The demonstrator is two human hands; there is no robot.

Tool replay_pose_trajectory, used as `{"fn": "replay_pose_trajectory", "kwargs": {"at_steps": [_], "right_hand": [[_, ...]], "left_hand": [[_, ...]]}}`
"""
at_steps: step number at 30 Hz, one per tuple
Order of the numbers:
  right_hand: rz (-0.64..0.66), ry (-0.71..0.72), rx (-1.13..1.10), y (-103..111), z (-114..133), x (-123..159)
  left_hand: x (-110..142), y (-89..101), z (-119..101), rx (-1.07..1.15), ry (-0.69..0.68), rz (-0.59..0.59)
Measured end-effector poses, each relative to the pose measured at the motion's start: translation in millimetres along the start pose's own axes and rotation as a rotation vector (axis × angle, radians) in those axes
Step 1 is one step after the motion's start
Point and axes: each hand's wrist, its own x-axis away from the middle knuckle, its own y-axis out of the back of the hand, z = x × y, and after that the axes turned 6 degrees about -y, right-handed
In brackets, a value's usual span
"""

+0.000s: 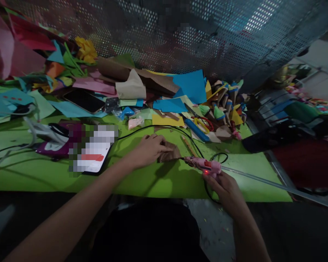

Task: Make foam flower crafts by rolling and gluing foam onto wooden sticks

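My right hand (224, 186) is wrapped around a pink hot glue gun (203, 164), which has a red light glowing on its side. A long clear glue stick (251, 176) runs out of its back toward the right. The gun's nozzle points left at the edge of a small folded piece of brown paper (170, 154). Over that paper lies my left hand (151, 148), its fingers closed on the piece just above the green tabletop (142, 180). Beyond the paper lies a thin yellowish pencil-like stick (188, 145).
A lit phone (100, 149) and a purple power strip (61, 140) with plugs sit at left. A black cable (164, 126) curves behind my hands. Further back are a dark phone (84, 100), scissors (205, 125), a blue cutter (196, 129), coloured paper (190, 85) and several paper cones (221, 94).
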Motion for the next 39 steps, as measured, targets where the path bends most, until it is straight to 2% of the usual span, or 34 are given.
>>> {"fn": "replay_pose_trajectory", "kwargs": {"at_steps": [4,10,25,33,39], "right_hand": [[-0.024,-0.011,-0.024,2,-2,1],[-0.006,-0.019,-0.063,3,0,2],[0.171,0.068,-0.083,-9,30,-3],[0.204,0.097,-0.069,-12,40,-4],[0.208,0.110,-0.053,-18,46,-4]], "left_hand": [[-10,-1.2,4,0.014,-0.005,0.031],[-12,-5.8,9,0.027,-0.021,0.024],[-11,-6.1,8,0.057,-0.027,0.003],[-11,-0.8,3,0.055,-0.020,0.012],[-12,-3.6,6,0.061,-0.034,0.000]]}}
